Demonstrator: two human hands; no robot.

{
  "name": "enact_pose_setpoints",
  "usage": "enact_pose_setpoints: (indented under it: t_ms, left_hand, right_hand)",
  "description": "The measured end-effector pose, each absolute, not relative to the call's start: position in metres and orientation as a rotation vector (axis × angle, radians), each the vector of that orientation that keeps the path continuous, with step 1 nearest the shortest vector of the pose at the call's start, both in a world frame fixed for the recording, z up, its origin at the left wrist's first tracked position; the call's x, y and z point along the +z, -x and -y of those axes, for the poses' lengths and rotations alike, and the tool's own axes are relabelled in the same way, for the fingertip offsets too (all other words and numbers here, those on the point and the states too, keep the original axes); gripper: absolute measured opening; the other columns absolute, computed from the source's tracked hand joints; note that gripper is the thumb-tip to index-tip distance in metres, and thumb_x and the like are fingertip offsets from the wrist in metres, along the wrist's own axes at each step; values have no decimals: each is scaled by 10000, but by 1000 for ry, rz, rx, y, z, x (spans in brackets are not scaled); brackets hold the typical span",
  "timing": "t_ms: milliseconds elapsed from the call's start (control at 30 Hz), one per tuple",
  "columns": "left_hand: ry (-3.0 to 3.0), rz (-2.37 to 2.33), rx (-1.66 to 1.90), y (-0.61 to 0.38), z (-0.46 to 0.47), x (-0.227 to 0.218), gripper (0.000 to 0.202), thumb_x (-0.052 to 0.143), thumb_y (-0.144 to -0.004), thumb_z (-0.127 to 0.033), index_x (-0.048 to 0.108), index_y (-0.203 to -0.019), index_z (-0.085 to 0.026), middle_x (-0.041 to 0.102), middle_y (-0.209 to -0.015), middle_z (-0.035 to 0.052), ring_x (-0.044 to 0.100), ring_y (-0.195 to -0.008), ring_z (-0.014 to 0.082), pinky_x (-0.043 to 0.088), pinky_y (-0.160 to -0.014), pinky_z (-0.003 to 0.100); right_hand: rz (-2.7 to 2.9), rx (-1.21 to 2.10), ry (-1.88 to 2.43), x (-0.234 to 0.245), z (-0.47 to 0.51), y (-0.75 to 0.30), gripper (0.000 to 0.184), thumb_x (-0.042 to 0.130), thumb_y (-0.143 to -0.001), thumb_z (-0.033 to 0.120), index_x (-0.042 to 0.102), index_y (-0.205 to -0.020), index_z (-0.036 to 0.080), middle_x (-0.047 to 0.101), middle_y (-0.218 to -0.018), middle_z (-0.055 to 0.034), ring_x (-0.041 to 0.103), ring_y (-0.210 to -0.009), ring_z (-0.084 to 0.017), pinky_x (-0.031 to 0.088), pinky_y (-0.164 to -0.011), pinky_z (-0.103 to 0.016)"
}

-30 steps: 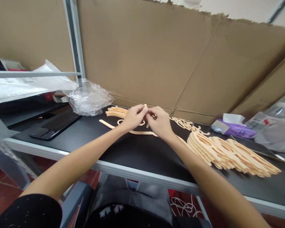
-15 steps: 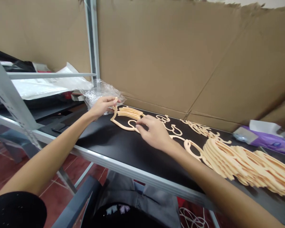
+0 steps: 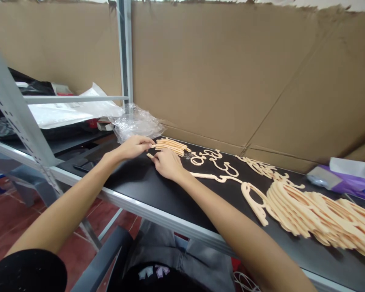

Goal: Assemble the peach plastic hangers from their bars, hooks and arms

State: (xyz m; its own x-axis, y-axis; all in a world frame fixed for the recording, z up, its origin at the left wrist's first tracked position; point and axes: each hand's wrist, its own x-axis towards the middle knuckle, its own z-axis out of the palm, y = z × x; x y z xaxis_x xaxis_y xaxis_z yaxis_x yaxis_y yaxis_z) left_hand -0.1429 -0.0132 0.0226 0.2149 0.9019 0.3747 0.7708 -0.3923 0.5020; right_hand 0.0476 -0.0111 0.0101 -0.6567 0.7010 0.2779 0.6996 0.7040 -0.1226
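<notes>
Both my hands work close together at the left end of a row of slim beige hangers [image 3: 172, 147] on the black tabletop. My left hand [image 3: 135, 147] has its fingers closed in a pinch around the tip of a beige hanger, right by the row. Just in front, my right hand [image 3: 168, 163] is closed over a beige hanger [image 3: 150, 155], whose pale end pokes out to the left. The rest of it is hidden under the hand. Beige hanger hooks [image 3: 226, 167] lie to the right of the right hand.
A large heap of beige hanger pieces [image 3: 319, 215] covers the right of the table [image 3: 176, 198], with small pieces [image 3: 258, 166] behind. A purple tissue pack [image 3: 349, 184] stands far right. Crumpled clear plastic [image 3: 136, 123] lies beside a metal post [image 3: 126, 52]. Cardboard [image 3: 215, 73] walls the back.
My left hand has lowered toward the row, and my right hand has moved left beside it. The hanger that stood spread between the hands is now mostly hidden beneath them.
</notes>
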Motion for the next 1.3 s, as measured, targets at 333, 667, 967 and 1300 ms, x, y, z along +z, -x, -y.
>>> enact_pose_setpoints:
  t_ms: [333,667,967,1300]
  left_hand:
    - [-2244,-1653,1067,139,19,27,401,562,-796,-440,738,-937,-109,656,-712,28,530,-650,154,391,-630,263]
    - [-2332,-1633,1021,140,19,23,400,566,-801,-474,746,-898,-130,652,-681,17,553,-665,161,415,-656,263]
    - [-2225,-1629,1013,150,47,9,370,624,-798,-483,768,-882,-152,765,-831,48,666,-763,189,482,-703,256]
    - [-2195,-1626,1012,149,51,5,360,621,-798,-444,790,-914,-149,778,-832,52,670,-733,184,498,-691,251]
  right_hand:
    - [2585,-137,1011,7,23,-48,274,445,-977,196,657,-1137,131,680,-1181,-150,607,-1109,-277,467,-882,-363]
    - [2638,-199,954,4,24,-52,311,399,-941,94,611,-1167,116,689,-1121,-160,653,-1014,-273,492,-830,-366]
    - [2511,162,877,-8,3,-58,97,531,-958,179,625,-965,159,671,-1051,-108,597,-1024,-229,447,-875,-328]
    - [2452,201,826,-15,-2,-58,65,579,-949,222,602,-914,172,663,-971,-75,580,-946,-200,430,-852,-313]
